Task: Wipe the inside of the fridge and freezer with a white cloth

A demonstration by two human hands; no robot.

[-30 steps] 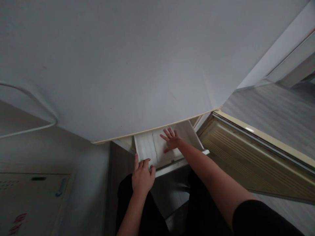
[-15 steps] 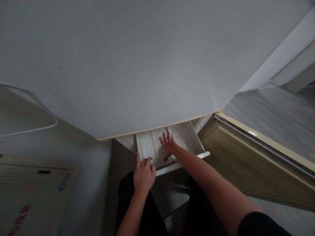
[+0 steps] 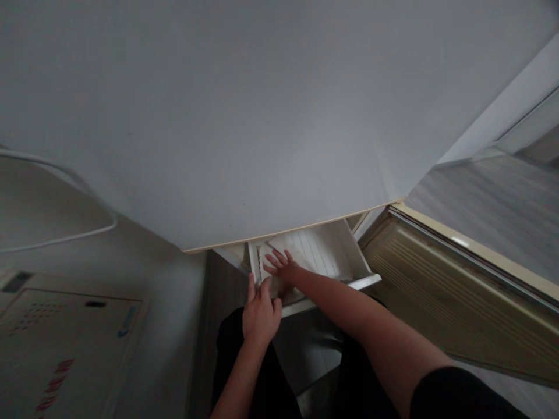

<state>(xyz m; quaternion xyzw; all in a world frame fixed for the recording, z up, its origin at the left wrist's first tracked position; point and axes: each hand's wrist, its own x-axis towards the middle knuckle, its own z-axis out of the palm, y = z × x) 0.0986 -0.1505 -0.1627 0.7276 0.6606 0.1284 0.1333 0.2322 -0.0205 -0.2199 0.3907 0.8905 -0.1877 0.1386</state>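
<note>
Right hand (image 3: 283,269) is spread wide, palm down, over a pale sheet (image 3: 275,287) inside the left part of a white drawer (image 3: 364,281); left hand (image 3: 261,308) is at the drawer's near left corner, fingers parted and thumb set apart; whether it grips the rim cannot be told, its underside being concealed. Progress, as judged from the present state: the drawer is drawn partly out, and the sheet lies within it, its scalloped edge near the left wall; the ribbed drawer floor to the right shows uncovered; with the right hand on the sheet, the handling appears under way and not concluded; how much is left cannot be determined from this view. Outward of the hands, a large pale panel (image 3: 279,134) overhangs the drawer's rear and hides it; a yellowed door (image 3: 428,279) stands swung out to the right, its far end cut off by the frame; a white cable (image 3: 81,234) hangs at left, also cut off; a light cabinet front (image 3: 74,343) at lower left bears red markings, too blurred to read. Further limits of observation: the right palm and much of the sheet are masked by the hand; the sheet's material, cloth or paper, is not established; the area below the drawer, between the dark-clothed legs (image 3: 360,372), is too dim to make out.
</note>
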